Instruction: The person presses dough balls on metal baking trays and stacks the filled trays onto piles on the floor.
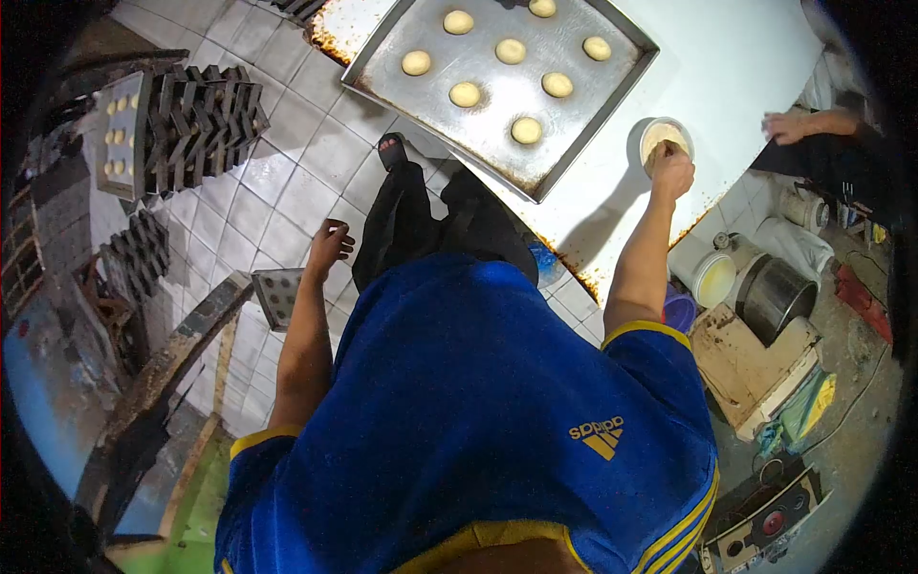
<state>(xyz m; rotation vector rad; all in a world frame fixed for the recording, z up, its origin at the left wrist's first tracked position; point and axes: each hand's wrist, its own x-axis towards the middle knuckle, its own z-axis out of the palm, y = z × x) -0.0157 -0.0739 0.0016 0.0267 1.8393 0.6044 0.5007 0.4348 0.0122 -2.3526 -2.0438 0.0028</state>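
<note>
My right hand [670, 172], bunched, hold unclear, reaches into the bowl [659, 133] beside the tray [574, 121]; a wrist-knock could spill it.

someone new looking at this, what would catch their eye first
Probably the large metal baking tray at the top centre, dotted with pale dough rounds on a white table. Just right of it, the person's right hand is at a small bowl. At far left, a jagged stack of trays stands over the tiled floor.
</note>
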